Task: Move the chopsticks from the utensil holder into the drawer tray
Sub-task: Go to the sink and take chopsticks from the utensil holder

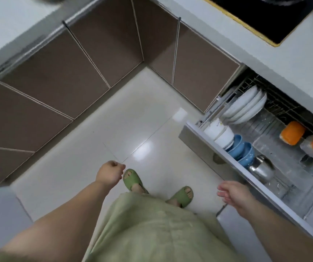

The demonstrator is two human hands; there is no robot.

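The pulled-out drawer (204,142) stands open at the right, with a wire rack inside. No chopsticks and no utensil holder are visible. My left hand (110,174) hangs over the floor, fingers curled into a loose fist with nothing in it. My right hand (233,193) hovers just in front of the drawer's front edge, fingers apart and empty.
The drawer holds white plates (244,108), white bowls (220,133), blue bowls (242,152), a steel cup (261,169) and two orange containers (291,135). Brown cabinet doors (57,76) line the corner. A black cooktop (261,14) sits above right. Green slippers (134,180) stand on the tiled floor.
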